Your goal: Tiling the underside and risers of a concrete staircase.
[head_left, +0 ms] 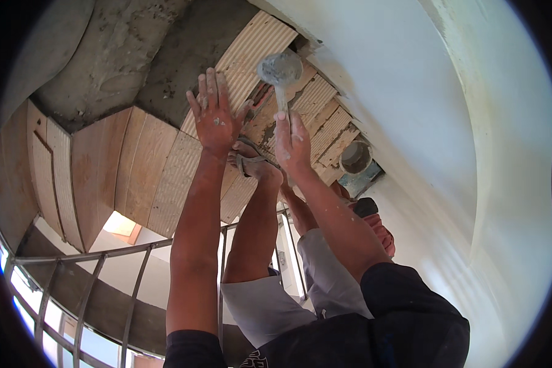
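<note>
My left hand (216,116), dusted with pale material, lies with fingers spread on a ridged cream tile (190,119) along the edge of a wooden-look and ridged stair covering. My right hand (291,138) grips the pale handle of a mallet (281,69) whose round head is caked in grey; the head is raised to the right of my left fingers, and whether it touches the surface I cannot tell. Beneath my hands, my sandalled foot (250,162) stands on the tiled steps.
Bare grey cement steps (107,55) curve at upper left, beside wood-look tiles (92,172). A metal railing (104,256) runs along lower left, a white curved wall (423,110) along the right. A bucket (354,158) sits by the wall. Red fabric (381,236) shows behind my right arm.
</note>
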`<state>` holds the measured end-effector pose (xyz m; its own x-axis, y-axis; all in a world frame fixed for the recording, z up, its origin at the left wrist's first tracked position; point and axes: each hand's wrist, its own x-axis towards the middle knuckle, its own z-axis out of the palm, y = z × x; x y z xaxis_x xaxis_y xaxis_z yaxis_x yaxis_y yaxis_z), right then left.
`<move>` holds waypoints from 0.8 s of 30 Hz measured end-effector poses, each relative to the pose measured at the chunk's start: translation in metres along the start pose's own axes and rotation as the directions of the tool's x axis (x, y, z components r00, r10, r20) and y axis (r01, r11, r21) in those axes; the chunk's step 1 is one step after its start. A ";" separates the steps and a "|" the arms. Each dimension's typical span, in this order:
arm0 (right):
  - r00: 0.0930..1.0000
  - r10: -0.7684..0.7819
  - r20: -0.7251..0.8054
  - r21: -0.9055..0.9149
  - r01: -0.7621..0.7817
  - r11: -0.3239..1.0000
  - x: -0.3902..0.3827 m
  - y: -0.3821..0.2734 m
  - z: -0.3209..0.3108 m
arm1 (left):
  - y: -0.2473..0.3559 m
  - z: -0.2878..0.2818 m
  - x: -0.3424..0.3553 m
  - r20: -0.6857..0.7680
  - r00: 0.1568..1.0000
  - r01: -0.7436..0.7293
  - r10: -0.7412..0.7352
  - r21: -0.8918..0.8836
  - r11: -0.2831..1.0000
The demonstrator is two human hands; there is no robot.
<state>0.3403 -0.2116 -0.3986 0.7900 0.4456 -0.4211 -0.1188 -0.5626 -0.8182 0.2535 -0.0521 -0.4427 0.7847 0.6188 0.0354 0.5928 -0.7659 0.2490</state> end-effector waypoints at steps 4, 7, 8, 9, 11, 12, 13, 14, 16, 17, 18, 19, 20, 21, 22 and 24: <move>0.962 -0.270 0.032 -0.085 0.272 0.959 0.025 0.001 0.002 | -0.004 0.009 -0.003 -0.049 0.998 -0.046 0.043 -0.048 0.998; 0.946 -0.310 0.095 -0.378 0.322 0.868 0.045 0.000 0.013 | -0.011 0.010 -0.006 -0.012 1.000 0.017 -0.019 -0.115 0.993; 0.927 -0.364 0.087 -0.380 0.369 0.848 0.051 -0.001 0.017 | -0.012 0.008 -0.006 -0.032 0.999 0.005 -0.007 -0.045 0.999; 0.974 -0.206 0.092 -0.446 0.225 0.866 0.051 -0.001 0.014 | -0.013 0.006 -0.005 0.080 0.996 0.024 -0.025 0.013 1.000; 0.970 -0.211 0.119 -0.294 0.238 0.926 0.051 -0.001 0.011 | -0.013 0.002 -0.007 -0.021 0.999 0.046 -0.047 -0.037 0.998; 0.956 -0.253 0.147 -0.289 0.286 0.914 0.050 -0.001 0.008 | -0.010 0.001 -0.007 -0.008 0.999 0.043 -0.044 -0.142 0.989; 0.960 -0.239 0.149 -0.266 0.271 0.925 0.048 -0.002 0.006 | -0.010 -0.001 -0.008 -0.045 0.996 0.066 -0.072 -0.114 0.991; 0.960 -0.237 0.147 -0.232 0.266 0.936 0.046 -0.002 0.004 | -0.010 -0.003 -0.008 -0.010 0.998 0.061 -0.062 -0.070 0.996; 0.939 -0.306 0.158 -0.305 0.341 0.889 0.043 -0.003 0.001 | -0.011 -0.006 -0.010 0.030 0.997 0.073 -0.073 -0.022 0.997; 0.920 -0.355 0.166 -0.341 0.391 0.855 0.044 -0.003 0.001 | -0.011 -0.006 -0.011 0.026 0.997 0.072 -0.070 -0.073 0.995; 0.909 -0.385 0.161 -0.362 0.417 0.834 0.045 -0.004 0.002 | -0.011 -0.006 -0.011 0.055 0.996 0.079 -0.073 -0.128 0.989; 0.893 -0.404 0.199 -0.428 0.450 0.784 0.047 -0.004 0.002 | -0.011 -0.006 -0.011 0.022 0.996 0.084 -0.082 -0.125 0.989; 0.902 -0.371 0.220 -0.507 0.431 0.746 0.049 -0.005 0.002 | -0.011 -0.006 -0.011 0.013 0.997 0.080 -0.079 -0.102 0.992; 0.872 -0.422 0.248 -0.491 0.489 0.721 0.050 -0.004 0.002 | -0.011 -0.005 -0.011 0.050 0.996 0.076 -0.072 -0.085 0.994; 0.859 -0.458 0.231 -0.477 0.510 0.716 0.052 -0.004 0.002 | -0.011 -0.005 -0.011 -0.003 0.996 0.086 -0.087 -0.078 0.993; 0.840 -0.496 0.219 -0.461 0.537 0.707 0.053 -0.004 -0.001 | -0.012 -0.004 -0.012 0.066 0.994 0.098 -0.087 -0.189 0.977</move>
<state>0.3832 -0.1861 -0.4172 0.5907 0.8062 -0.0340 0.6176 -0.4788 -0.6240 0.2367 -0.0498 -0.4417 0.7404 0.6703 -0.0503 0.6219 -0.6548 0.4296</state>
